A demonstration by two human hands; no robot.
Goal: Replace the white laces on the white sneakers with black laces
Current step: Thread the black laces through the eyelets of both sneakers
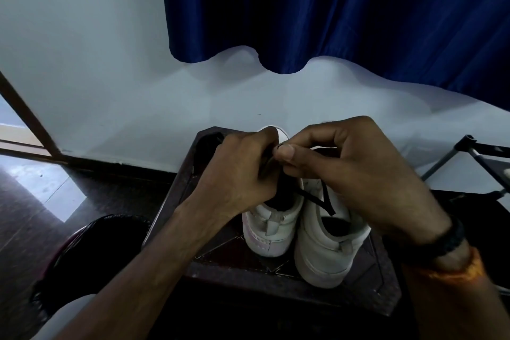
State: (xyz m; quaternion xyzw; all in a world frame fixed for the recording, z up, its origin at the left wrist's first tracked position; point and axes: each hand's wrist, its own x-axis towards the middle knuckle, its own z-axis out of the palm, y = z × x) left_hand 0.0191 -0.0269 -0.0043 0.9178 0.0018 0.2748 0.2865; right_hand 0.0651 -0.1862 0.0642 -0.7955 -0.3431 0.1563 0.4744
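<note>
I see the left hand curled over the left sneaker, apparently holding its eyelet area. Just right, touching it, the right hand pinches the black lace, which trails beneath it. My judgement: keep the tip short and taut, thread squarely.

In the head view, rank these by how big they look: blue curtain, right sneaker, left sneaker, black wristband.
1. Blue curtain, by far the largest.
2. Right sneaker.
3. Left sneaker; the left hand hides much of it, and the right one sits nearer the camera, so their true sizes may match.
4. Black wristband, smallest.
</note>
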